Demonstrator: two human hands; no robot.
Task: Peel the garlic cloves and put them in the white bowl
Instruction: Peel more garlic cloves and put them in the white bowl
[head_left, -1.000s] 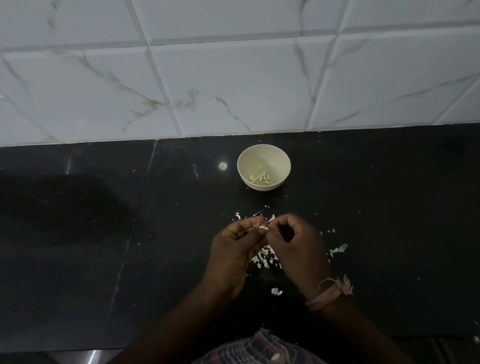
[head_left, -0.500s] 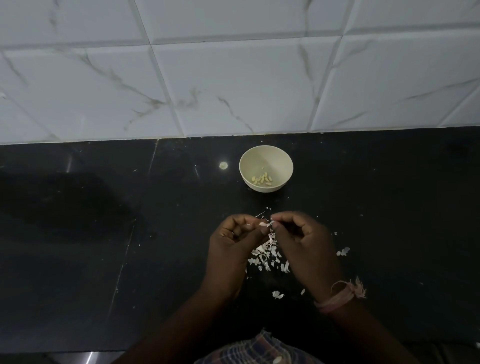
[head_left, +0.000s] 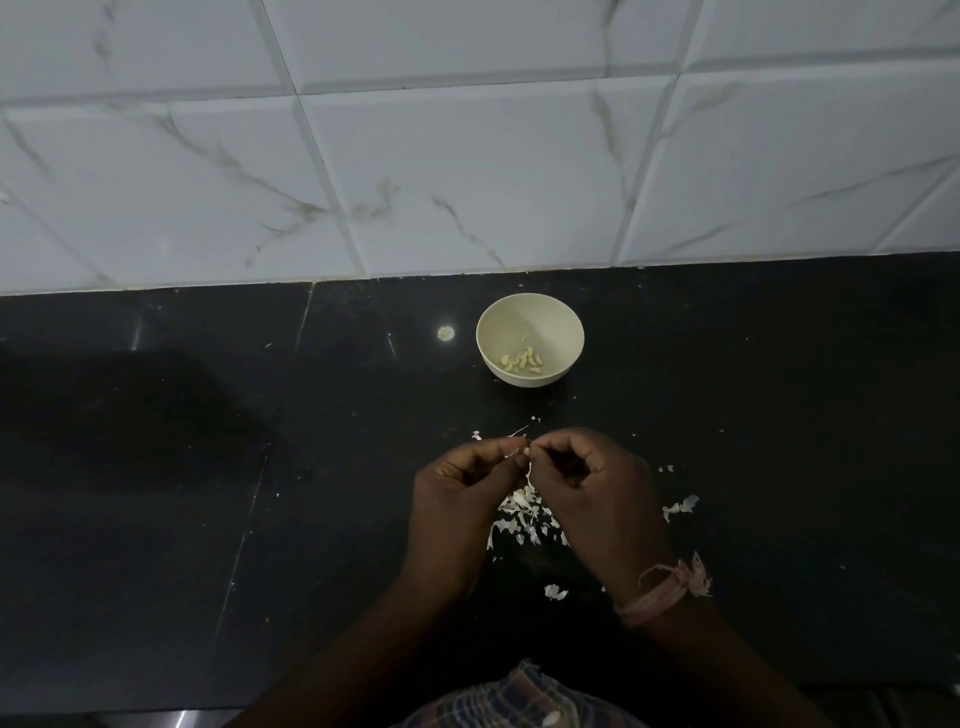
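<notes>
A small garlic clove (head_left: 523, 451) is pinched between the fingertips of my left hand (head_left: 457, 499) and my right hand (head_left: 597, 488), which meet above the black counter. A thin strip of skin hangs down from it between the hands. Most of the clove is hidden by my fingers. The white bowl (head_left: 563, 325) stands farther back, near the wall, with several peeled cloves (head_left: 522, 361) in its bottom.
White garlic skins (head_left: 522, 514) lie scattered on the black counter (head_left: 208, 467) under and to the right of my hands. A white marbled tile wall (head_left: 467, 156) rises behind the counter. A pink thread band (head_left: 665, 592) circles my right wrist.
My hands have drawn slightly apart at the wrists while the fingertips stay together on the clove. More skin lies in the pile beneath them.
</notes>
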